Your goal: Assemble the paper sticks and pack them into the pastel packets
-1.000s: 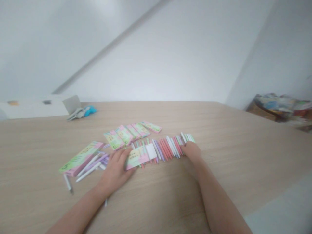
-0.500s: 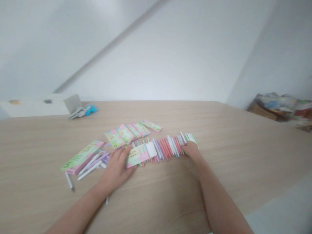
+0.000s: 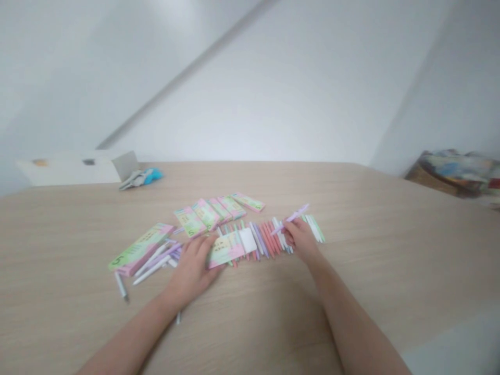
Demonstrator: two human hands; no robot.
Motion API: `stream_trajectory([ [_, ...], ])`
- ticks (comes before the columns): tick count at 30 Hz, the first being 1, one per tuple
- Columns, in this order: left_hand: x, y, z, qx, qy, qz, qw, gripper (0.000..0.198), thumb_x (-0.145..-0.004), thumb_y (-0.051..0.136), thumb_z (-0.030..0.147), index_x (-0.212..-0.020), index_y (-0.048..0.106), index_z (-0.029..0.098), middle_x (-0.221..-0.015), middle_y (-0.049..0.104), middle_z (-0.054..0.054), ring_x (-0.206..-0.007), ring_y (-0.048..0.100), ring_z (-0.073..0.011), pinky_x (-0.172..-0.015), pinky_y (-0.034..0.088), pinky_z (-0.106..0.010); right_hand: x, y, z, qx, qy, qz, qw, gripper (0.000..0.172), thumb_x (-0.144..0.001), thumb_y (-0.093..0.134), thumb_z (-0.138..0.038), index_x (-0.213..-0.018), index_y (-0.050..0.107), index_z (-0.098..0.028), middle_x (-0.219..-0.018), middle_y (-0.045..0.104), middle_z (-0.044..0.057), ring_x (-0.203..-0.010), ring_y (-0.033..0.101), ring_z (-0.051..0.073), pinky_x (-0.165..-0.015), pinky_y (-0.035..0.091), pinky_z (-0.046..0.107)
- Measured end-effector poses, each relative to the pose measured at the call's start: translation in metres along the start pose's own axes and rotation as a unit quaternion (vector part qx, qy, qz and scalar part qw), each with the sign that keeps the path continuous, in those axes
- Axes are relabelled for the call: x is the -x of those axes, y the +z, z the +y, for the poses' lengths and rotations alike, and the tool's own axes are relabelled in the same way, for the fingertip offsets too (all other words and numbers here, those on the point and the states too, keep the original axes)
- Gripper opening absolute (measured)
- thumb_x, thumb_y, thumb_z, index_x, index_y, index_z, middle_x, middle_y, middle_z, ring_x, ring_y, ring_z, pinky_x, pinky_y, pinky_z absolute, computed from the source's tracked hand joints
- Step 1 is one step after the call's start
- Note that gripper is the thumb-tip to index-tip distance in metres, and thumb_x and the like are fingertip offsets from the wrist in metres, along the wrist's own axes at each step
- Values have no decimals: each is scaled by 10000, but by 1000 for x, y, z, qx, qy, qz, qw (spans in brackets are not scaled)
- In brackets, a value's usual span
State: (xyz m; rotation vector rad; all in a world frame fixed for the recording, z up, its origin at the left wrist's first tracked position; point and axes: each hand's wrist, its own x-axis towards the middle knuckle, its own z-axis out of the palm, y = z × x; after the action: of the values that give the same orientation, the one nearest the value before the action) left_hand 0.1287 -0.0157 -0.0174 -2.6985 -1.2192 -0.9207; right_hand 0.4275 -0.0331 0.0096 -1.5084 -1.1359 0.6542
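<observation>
Head view, I see the right hand (image 3: pixel 301 240) with fingers pinching a slim lilac plastic pen (image 3: pixel 295 219), the left hand (image 3: pixel 191 271) with fingers resting open on a cardboard pen box (image 3: pixel 227 249), wood-grain table (image 3: pixel 351 312)

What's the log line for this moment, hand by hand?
Left hand: fingers on green-and-pink pen box | Right hand: holding lilac pen | Beside: row of pastel pens

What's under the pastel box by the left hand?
The pink-and-green cardboard box lies across a row of pastel pens; their ends poke out along its near edge. The pens beneath it are covered, so their number cannot be seen.
</observation>
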Motion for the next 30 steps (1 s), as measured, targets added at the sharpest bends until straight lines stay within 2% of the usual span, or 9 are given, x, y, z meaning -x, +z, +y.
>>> stream_trajectory([
  [3, 0, -1, 1, 8, -2, 2, 1000, 626, -770, 595, 364, -1326, 365, 191, -1300, 471, -140, -1217, 408, -315, -989, 347, -476, 13, 14, -10, -85, -22, -46, 995, 315, -741, 539, -498, -773, 518, -186, -552, 538, -41, -347, 363, 61, -330, 300, 196],
  [5, 0, -1, 1, 13, -2, 3, 1000, 636, -765, 599, 371, -1330, 364, 198, -1304, 468, -142, -1220, 404, -325, -987, 346, -488, 20, 20, -16, -163, -24, -99, 981, 304, -747, 567, -484, -765, 540, -182, -509, 518, -54, -331, 367, 62, -313, 288, 193],
  [7, 0, -2, 1, 17, 1, 1, 1000, 636, -764, 599, 368, -1331, 364, 201, -1302, 467, -144, -1218, 403, -331, -990, 340, -499, 27, 24, -21, -197, -30, -137, 970, 295, -781, 546, -471, -783, 564, -176, -463, 491, -63, -325, 374, 66, -310, 269, 188],
  [10, 0, -2, 2, 20, 2, -3, 1000, 621, -766, 595, 357, -1321, 374, 190, -1287, 475, -145, -1210, 408, -327, -999, 332, -500, 35, 29, -27, -168, -60, -153, 972, 284, -811, 520, -446, -788, 579, -169, -433, 474, -65, -340, 395, 67, -331, 263, 182],
  [13, 1, -1, 2, 23, 3, -2, 1000, 621, -761, 599, 341, -1319, 372, 193, -1285, 476, -146, -1201, 415, -329, -996, 332, -506, 40, 32, -32, -118, -87, -157, 977, 237, -804, 530, -406, -800, 579, -174, -437, 486, -69, -364, 428, 73, -366, 322, 187],
  [17, 1, -2, 3, 22, 7, -6, 1000, 604, -771, 594, 348, -1311, 373, 191, -1279, 474, -149, -1193, 417, -328, -991, 338, -504, 43, 37, -34, -76, -77, -157, 982, 209, -788, 538, -382, -764, 576, -177, -457, 530, -58, -371, 466, 80, -379, 367, 196],
  [21, 1, -3, 4, 19, 5, -11, 1000, 599, -774, 594, 352, -1305, 378, 179, -1273, 474, -149, -1188, 417, -319, -994, 344, -488, 42, 41, -30, -89, -68, -177, 978, 210, -768, 575, -375, -791, 597, -167, -528, 593, -37, -389, 503, 85, -388, 404, 202],
  [26, 1, 0, 3, 24, 3, -6, 1000, 604, -762, 604, 338, -1305, 381, 192, -1267, 478, -143, -1185, 421, -322, -987, 349, -494, 41, 40, -28, -100, -51, -202, 973, 270, -785, 560, -410, -765, 625, -149, -443, 562, -40, -364, 488, 86, -389, 408, 203],
  [30, 1, 0, 3, 28, 6, -4, 1000, 606, -764, 603, 340, -1308, 378, 196, -1265, 478, -141, -1187, 422, -323, -993, 342, -502, 41, 38, -32, -122, -39, -182, 975, 292, -785, 546, -434, -780, 605, -148, -439, 583, -35, -343, 473, 80, -379, 400, 195],
])
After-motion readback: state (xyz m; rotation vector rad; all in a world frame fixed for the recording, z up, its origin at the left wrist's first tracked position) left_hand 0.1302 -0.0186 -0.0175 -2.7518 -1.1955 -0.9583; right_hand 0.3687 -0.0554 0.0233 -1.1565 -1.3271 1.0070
